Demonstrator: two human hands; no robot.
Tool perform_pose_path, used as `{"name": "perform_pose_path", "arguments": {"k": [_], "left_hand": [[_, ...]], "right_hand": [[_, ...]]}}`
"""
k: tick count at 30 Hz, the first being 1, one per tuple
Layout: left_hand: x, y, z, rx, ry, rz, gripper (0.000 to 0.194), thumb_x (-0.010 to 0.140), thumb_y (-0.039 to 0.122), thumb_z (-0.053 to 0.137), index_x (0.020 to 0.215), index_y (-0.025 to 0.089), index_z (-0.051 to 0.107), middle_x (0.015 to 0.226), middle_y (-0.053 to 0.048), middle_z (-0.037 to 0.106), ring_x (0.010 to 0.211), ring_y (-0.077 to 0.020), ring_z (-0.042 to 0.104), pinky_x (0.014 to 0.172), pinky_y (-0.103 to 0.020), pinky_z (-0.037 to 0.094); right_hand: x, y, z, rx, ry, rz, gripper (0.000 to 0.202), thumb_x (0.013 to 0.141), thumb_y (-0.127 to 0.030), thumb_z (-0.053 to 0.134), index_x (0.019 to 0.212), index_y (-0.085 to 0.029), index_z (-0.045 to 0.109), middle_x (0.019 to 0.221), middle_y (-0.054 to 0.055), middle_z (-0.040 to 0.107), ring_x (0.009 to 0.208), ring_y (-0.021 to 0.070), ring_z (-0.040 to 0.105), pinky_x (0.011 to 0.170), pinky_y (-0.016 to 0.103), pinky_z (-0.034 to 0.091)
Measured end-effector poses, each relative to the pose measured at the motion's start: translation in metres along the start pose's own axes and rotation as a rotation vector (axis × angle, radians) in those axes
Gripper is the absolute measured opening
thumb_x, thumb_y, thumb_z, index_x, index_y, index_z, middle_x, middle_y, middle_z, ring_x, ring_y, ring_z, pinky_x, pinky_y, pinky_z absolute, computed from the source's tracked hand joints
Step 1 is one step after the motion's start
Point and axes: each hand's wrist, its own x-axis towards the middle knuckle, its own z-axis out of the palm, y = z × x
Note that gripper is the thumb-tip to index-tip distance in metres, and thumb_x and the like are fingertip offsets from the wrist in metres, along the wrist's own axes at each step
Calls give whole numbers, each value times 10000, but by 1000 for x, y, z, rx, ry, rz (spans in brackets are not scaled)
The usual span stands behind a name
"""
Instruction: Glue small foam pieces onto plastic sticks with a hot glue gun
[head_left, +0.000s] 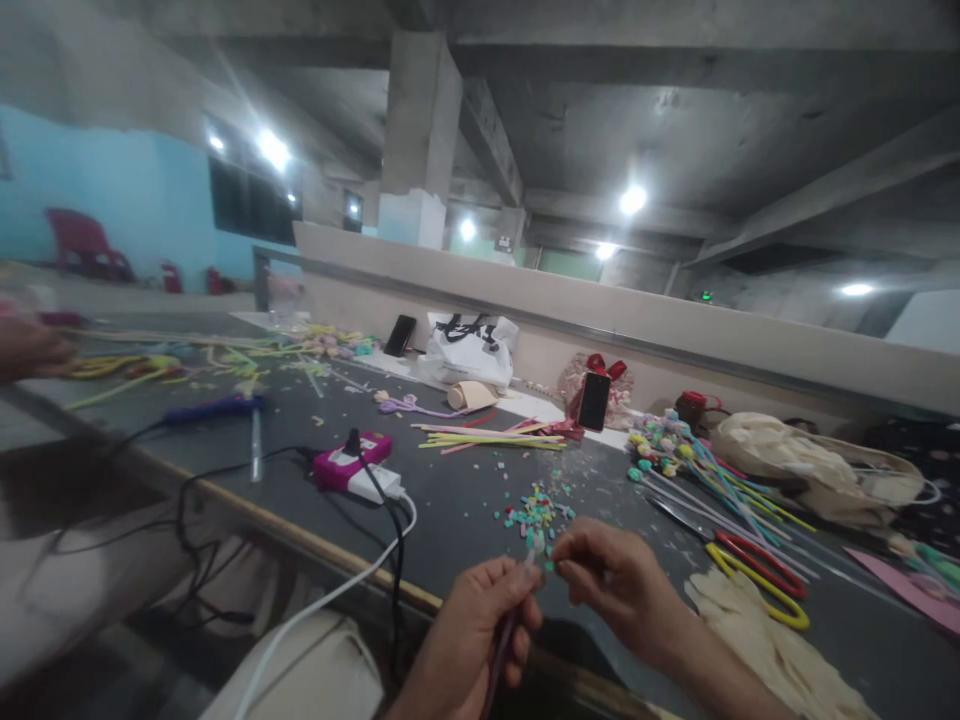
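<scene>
My left hand point(487, 625) is closed around a thin dark stick point(500, 655) that slants up through the fist. A pale tip point(533, 552) sticks out above the thumb. My right hand point(619, 585) is just to the right, thumb and fingers curled into a pinch; anything in it is too small to make out. Beyond both hands lies a scatter of small cut bits point(538, 512) in green, yellow, pink and red. Behind these is a bundle of pink and yellow strips point(491, 438) on the dark table point(442, 520).
Right: scissors point(757, 575), cream gloves point(772, 640), coloured stems with small heads point(675, 445). Left: a magenta power strip point(352, 460) with trailing cables, a blue-handled tool point(214, 408). Phones point(594, 400) and a white bag point(472, 345) stand along the back. Another person's hand point(30, 348) is far left.
</scene>
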Motion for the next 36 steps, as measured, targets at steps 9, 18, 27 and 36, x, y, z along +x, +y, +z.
{"name": "perform_pose_path", "arguments": {"k": [9, 18, 27, 36], "left_hand": [[-2, -2, 1, 117, -112, -134, 213, 703, 336, 491, 693, 131, 546, 365, 54, 510, 210, -34, 376, 204, -108, 194], [-5, -2, 6, 213, -141, -181, 193, 703, 300, 479, 647, 132, 555, 338, 58, 490, 202, -30, 356, 204, -104, 192], [-6, -5, 5, 268, -126, -159, 225, 694, 347, 494, 597, 149, 538, 330, 60, 488, 201, -29, 343, 200, -102, 191], [-3, -6, 4, 305, -126, -171, 289, 693, 345, 487, 482, 148, 501, 316, 56, 474, 206, -28, 356, 206, -104, 200]], "right_hand": [[-5, 11, -27, -78, -17, -74, 59, 724, -167, 537, 677, -170, 573, 592, -23, 551, 533, 79, 505, 507, 174, 358], [-8, -1, -31, -77, -143, -103, 82, 746, -169, 511, 713, -179, 585, 623, -17, 551, 539, 76, 512, 503, 164, 378], [-6, -3, -29, -172, -207, -140, 116, 748, -148, 487, 702, -168, 591, 653, 1, 579, 587, 81, 533, 530, 164, 376], [-7, -2, -30, -296, -241, -183, 146, 750, -147, 460, 682, -181, 584, 626, -6, 568, 542, 87, 500, 496, 183, 348]]}}
